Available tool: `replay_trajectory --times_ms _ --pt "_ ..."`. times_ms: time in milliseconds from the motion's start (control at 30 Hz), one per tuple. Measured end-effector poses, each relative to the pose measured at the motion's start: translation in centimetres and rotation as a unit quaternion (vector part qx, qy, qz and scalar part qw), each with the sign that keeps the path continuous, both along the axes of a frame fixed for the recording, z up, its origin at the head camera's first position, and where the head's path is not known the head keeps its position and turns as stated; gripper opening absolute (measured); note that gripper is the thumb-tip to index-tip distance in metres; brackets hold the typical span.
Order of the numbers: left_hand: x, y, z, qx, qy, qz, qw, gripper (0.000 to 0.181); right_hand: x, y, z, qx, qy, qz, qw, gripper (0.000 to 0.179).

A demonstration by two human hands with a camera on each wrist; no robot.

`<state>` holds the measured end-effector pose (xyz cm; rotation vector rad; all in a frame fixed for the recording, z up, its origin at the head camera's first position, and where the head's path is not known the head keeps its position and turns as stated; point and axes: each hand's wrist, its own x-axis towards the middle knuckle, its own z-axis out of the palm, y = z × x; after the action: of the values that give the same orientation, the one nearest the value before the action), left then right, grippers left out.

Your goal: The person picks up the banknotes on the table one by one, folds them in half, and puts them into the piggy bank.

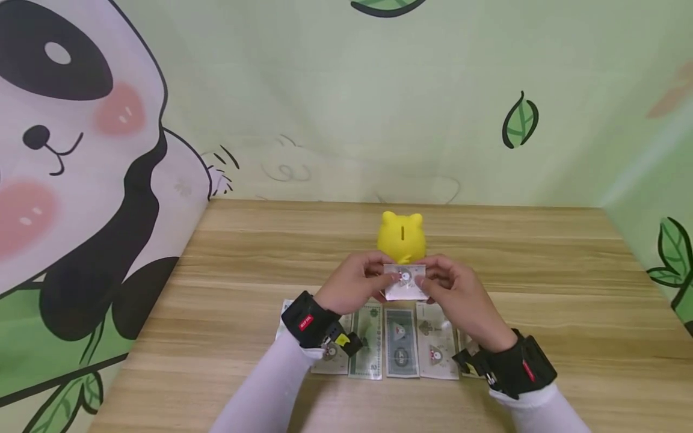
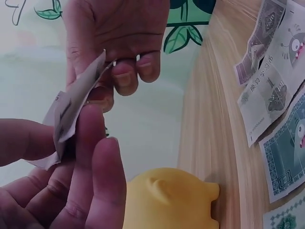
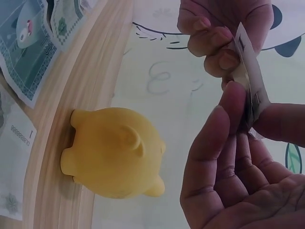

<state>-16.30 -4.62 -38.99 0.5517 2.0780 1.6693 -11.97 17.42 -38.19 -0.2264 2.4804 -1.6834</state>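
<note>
Both hands pinching: the left hand (image 1: 352,281) is gripping one edge of a folded paper note (image 1: 405,292) between thumb and fingers, and the right hand (image 1: 462,290) is gripping the opposite edge the same way. The folded paper note is hanging in the air on the near side of the yellow piggy bank (image 1: 402,237), apart from it. The piggy bank is standing on the wooden table (image 1: 568,264), showing its top slot (image 1: 403,233) and pointing its curled tail (image 1: 403,260) toward the person. Nearer the person than the piggy bank, more notes are lying in a row: a green note (image 1: 373,328), a blue-grey note (image 1: 402,346) and a pale note (image 1: 436,337) to its right; others at both ends are partly hiding under the wrists. Black wrist straps (image 1: 304,320) are sitting above white sleeves (image 1: 265,385). Behind the piggy bank, a green backdrop (image 1: 352,120) is rising; a printed panda (image 1: 108,174) is showing to its left.
</note>
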Motion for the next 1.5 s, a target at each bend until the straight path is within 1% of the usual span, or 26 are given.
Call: replay_trajectory --times_ms 100,233,333,433,733,867,1100,1333,1500 --pt "-0.04 -0.15 0.15 0.005 0.009 -0.003 0.9999 0.031 -0.06 0.01 0.05 -0.001 0.001 -0.001 1.0 0.025" --pt "-0.06 -0.34 0.37 0.019 0.01 -0.003 0.9998 0.037 -0.1 0.1 0.16 -0.01 0.001 0.0 1.0 0.027" --pt "-0.09 -0.39 0.37 0.031 0.001 -0.001 0.9995 0.036 -0.09 0.19 0.21 -0.016 0.004 0.002 0.9999 0.028" --pt "-0.14 -0.44 0.25 0.039 -0.001 0.0 0.9992 0.032 -0.06 0.29 0.23 -0.019 0.007 0.002 0.9998 0.028" --pt "-0.09 -0.57 0.21 0.041 0.009 0.01 0.9991 0.023 -0.12 0.49 0.19 -0.023 0.018 -0.005 0.9996 0.023" --pt "-0.09 -0.6 0.24 0.036 0.01 0.011 0.9992 0.024 -0.1 0.54 0.27 -0.013 0.011 -0.009 0.9998 0.023" --pt "-0.06 -0.51 0.37 0.013 0.009 0.019 0.9997 0.029 -0.05 0.52 0.41 -0.002 -0.002 -0.014 0.9999 0.026" --pt "0.08 -0.48 0.5 -0.031 0.029 0.033 0.9985 0.02 -0.06 0.52 0.45 0.004 -0.009 -0.013 0.9999 0.026" --pt "0.11 -0.5 0.47 -0.047 0.045 0.036 0.9972 0.02 -0.03 0.6 0.46 0.011 -0.01 -0.012 0.9998 0.024"
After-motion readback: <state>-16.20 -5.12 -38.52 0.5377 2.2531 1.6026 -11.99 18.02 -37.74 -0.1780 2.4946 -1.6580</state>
